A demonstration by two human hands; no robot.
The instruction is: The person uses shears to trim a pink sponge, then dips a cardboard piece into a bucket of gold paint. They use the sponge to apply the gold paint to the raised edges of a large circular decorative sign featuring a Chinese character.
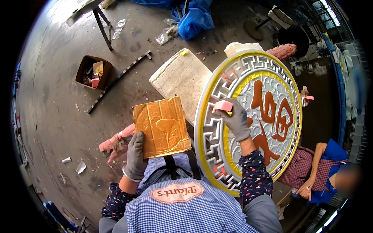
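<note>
My left hand, in a grey glove, grips the left edge of a square of cardboard with a glossy gold-brown smear of paint on it. My gloved right hand pinches a small pink sponge block, with a bit of yellow showing under it. That hand is over the left part of a large round relief panel. White fretwork runs round the panel, with yellow bands on its rim and inner ring. Raised red-brown shapes stand on its pale scrolled centre. Whether the sponge touches the panel I cannot tell.
A white foam slab lies beyond the cardboard, against the panel's left side. Pink rolled bundles stick out around it. On the floor are an open carton of scraps and a metal bar. Another person sits at the right.
</note>
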